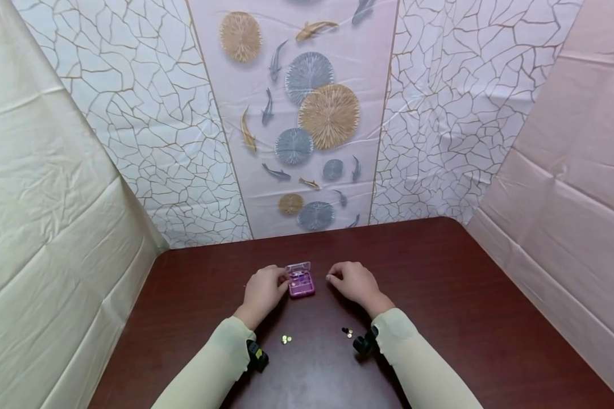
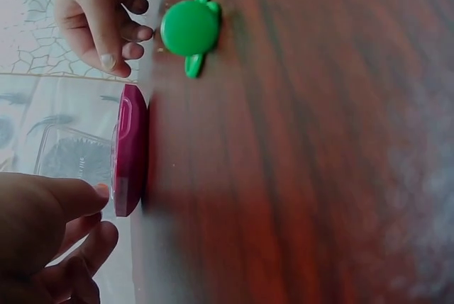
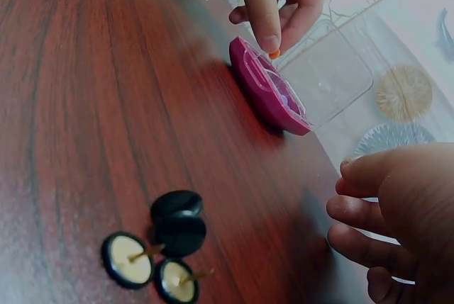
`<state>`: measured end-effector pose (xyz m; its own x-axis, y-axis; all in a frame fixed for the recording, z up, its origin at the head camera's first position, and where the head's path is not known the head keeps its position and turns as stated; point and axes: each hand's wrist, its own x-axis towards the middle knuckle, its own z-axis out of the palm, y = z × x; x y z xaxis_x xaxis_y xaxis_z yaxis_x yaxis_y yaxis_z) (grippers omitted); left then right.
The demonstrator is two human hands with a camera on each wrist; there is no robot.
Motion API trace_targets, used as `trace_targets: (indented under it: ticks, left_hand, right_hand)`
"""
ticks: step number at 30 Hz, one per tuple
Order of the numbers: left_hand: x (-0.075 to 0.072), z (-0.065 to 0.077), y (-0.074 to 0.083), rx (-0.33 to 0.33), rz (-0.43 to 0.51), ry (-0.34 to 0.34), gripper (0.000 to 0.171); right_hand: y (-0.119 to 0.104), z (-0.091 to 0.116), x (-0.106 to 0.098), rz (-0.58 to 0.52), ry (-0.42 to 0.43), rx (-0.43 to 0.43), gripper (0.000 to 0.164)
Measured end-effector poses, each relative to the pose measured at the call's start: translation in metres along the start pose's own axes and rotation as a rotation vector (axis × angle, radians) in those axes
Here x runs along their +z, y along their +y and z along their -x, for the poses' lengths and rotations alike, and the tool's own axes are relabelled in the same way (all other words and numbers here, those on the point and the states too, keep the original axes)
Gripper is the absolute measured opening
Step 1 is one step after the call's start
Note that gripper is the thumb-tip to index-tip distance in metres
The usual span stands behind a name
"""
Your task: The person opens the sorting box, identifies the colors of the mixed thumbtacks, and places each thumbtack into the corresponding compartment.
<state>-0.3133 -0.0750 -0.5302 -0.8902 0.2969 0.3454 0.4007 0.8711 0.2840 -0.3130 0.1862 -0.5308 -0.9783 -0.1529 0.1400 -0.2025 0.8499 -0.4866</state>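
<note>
A small magenta case (image 1: 302,293) lies on the table between the hands, its clear lid (image 3: 337,77) raised at the back. My left hand (image 1: 263,289) is at the case's left side, thumb and fingertips over its compartments. Between them it pinches a small orange piece (image 3: 274,54), mostly hidden by the thumb. To the right of the case, my right hand (image 1: 355,282) hovers with loosely bent fingers and nothing in them. Closer to me lie green round-headed tacks (image 2: 190,27) on the left and black thumbtacks (image 3: 181,235) with brass pins on the right.
The dark red-brown table (image 1: 440,295) has rounded far corners. Patterned cloth (image 1: 307,113) hangs behind it, and plain pale cloth (image 1: 568,187) borders the sides. Black wrist cameras (image 1: 258,357) are strapped over both sleeves.
</note>
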Motion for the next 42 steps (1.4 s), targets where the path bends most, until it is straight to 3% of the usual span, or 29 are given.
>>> trace_targets:
  ticks: [12,24,36,42]
  left_hand:
    - [0.003,0.001,-0.001,-0.010,0.008,-0.026,0.004]
    - [-0.004,0.007,-0.002,-0.024,0.024,-0.022,0.005]
    - [-0.017,0.020,-0.002,-0.029,0.045,-0.120,0.005]
    - [-0.025,0.031,-0.004,0.031,0.089,-0.173,0.004]
  right_hand:
    - [0.003,0.003,-0.001,0.016,-0.001,-0.013,0.010]
    - [0.005,0.005,-0.005,0.020,-0.001,-0.017,0.010]
    - [0.007,0.005,-0.005,-0.001,-0.001,-0.021,0.009]
    - [0.005,0.005,-0.008,0.003,-0.015,-0.023,0.011]
